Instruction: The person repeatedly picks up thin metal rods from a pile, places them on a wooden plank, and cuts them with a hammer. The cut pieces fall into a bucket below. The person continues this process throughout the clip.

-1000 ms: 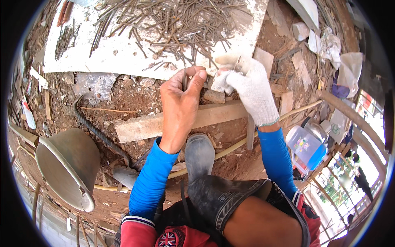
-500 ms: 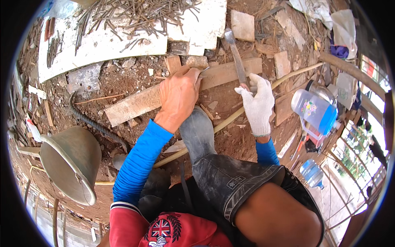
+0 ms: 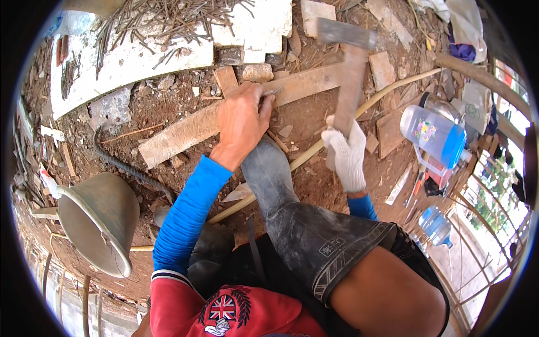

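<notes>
My bare left hand point(image 3: 242, 119) is closed in a pinch at the plank, its fingertips round a thin metal nail point(image 3: 277, 90). Only a short bit of the nail shows past the fingers. The worn wooden plank point(image 3: 185, 140) lies slantwise on the dirt under that hand, by my boot point(image 3: 268, 174). In a white knitted glove, my right hand point(image 3: 347, 154) grips a hammer point(image 3: 350, 84) by its wooden handle. The dark steel head is raised above the plank's right end, apart from the nail.
Rusty nails point(image 3: 163, 25) are heaped on a white board point(image 3: 129, 67) at the back. A bucket point(image 3: 101, 216) lies tipped at left, near a ribbed steel bar point(image 3: 126, 163). Right of me are a bamboo pole point(image 3: 387, 92), a plastic jug point(image 3: 432, 135) and a water bottle point(image 3: 435, 226).
The hammer has come up and turned, so its head now shows broadside, further right. My right hand has shifted slightly down and left. My left hand stays at the plank with the nail.
</notes>
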The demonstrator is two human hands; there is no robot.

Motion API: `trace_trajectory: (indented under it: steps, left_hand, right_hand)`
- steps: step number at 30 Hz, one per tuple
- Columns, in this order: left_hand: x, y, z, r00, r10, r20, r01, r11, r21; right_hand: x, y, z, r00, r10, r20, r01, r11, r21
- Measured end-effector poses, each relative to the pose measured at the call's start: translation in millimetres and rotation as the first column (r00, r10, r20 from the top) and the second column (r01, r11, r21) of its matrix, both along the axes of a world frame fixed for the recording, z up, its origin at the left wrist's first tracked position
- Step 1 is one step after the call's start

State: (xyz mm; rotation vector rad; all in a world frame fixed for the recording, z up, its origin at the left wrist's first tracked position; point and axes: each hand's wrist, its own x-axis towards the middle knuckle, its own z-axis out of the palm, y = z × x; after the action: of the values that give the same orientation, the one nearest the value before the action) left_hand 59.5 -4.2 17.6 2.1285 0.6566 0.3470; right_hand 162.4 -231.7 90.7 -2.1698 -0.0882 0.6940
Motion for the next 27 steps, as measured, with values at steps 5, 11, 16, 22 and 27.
trace_trajectory:
  steps: [5, 11, 16, 22, 27]
  left_hand:
    - [13, 5, 24, 0.98, 0.168, -0.107, -0.178, 0.497, -0.849]
    - [15, -11, 43, 0.923, 0.261, -0.283, -0.302, 0.034, -0.953]
    - [5, -31, 41, 0.878, 0.294, -0.377, -0.364, -0.1, -0.926]
    - [-2, -28, 34, 0.874, 0.34, -0.348, -0.38, 0.031, -0.924]
    - [-20, -21, 14, 0.967, 0.252, -0.028, -0.252, 0.939, -0.236]
  right_hand:
    - [-2, -2, 49, 0.984, -0.077, -0.16, 0.103, 0.982, 0.159]
    - [6, 26, 19, 0.986, -0.028, -0.166, 0.067, 0.969, 0.237]
    - [1, 54, 7, 0.991, -0.005, -0.132, 0.041, 0.962, 0.269]
    - [6, 66, -12, 0.993, 0.024, -0.114, 0.006, 0.967, 0.256]
    - [23, 68, -38, 0.987, 0.154, 0.057, -0.158, 0.984, 0.078]
